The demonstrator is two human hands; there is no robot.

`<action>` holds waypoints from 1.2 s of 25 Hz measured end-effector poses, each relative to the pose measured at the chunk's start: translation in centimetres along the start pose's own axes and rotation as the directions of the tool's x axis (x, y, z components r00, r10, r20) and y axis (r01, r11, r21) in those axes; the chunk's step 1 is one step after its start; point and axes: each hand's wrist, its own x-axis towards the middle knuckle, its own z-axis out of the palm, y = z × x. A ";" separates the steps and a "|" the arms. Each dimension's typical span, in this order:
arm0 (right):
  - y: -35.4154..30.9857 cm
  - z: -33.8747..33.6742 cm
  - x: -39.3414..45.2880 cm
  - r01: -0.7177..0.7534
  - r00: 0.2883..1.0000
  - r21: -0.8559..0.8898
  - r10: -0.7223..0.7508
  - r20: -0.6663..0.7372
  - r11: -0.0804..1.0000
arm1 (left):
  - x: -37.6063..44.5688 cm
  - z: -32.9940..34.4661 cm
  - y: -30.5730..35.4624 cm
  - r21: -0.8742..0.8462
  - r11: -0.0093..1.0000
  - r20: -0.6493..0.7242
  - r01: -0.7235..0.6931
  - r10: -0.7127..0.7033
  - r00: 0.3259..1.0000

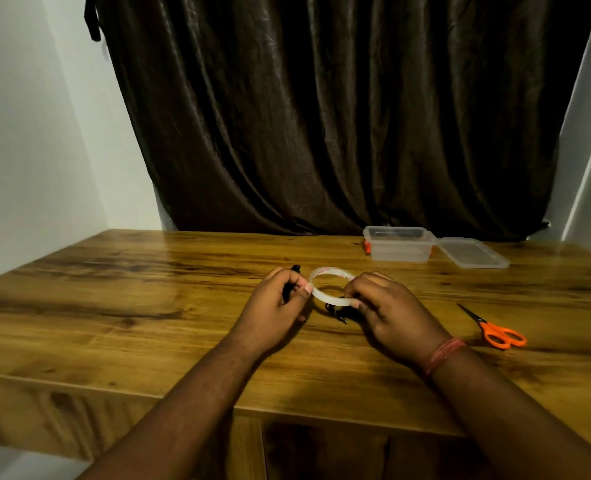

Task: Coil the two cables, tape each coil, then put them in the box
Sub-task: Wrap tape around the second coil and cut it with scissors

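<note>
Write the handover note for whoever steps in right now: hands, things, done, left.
Left hand: grips a black cable and pinches the tape roll.
Right hand: holds the roll's other side, seemingly at the tape end.
Second cable lies under the roll.
Box open at the back, lid beside it; scissors to the right.
Done: contents of box unclear.
Left: tape, cut, box.

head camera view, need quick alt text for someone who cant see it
Two bare hands hold a roll of clear tape above a wooden table, the left hand also gripping a black cable. An open clear plastic box with its lid beside it sits farther back, and orange scissors lie right of the right hand.
</note>
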 end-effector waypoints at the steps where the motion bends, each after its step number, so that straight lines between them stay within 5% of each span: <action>1: 0.0 0.0 0.0 -0.001 1.000 -0.002 0.001 -0.003 1.000 | 0.0 0.0 0.0 0.021 1.000 -0.005 -0.003 0.004 1.000; 10: -0.3 -0.1 0.0 -0.011 1.000 -0.054 0.010 -0.026 0.998 | 0.5 0.2 -0.8 0.226 0.960 -0.012 -0.164 0.171 0.985; 21: -0.3 0.4 0.0 -0.025 0.999 0.131 0.031 -0.040 0.991 | 0.4 0.1 -0.7 -0.167 0.986 0.008 -0.024 0.026 1.000; 24: -0.5 0.5 0.2 -0.059 0.994 0.156 0.072 -0.080 0.986 | 0.4 0.3 -0.8 -0.411 0.901 0.100 0.139 -0.107 0.989; 30: -0.3 0.4 0.2 -0.083 0.987 0.240 0.114 -0.117 0.967 | 0.8 -0.5 0.0 -0.630 0.734 0.182 0.255 -0.180 0.967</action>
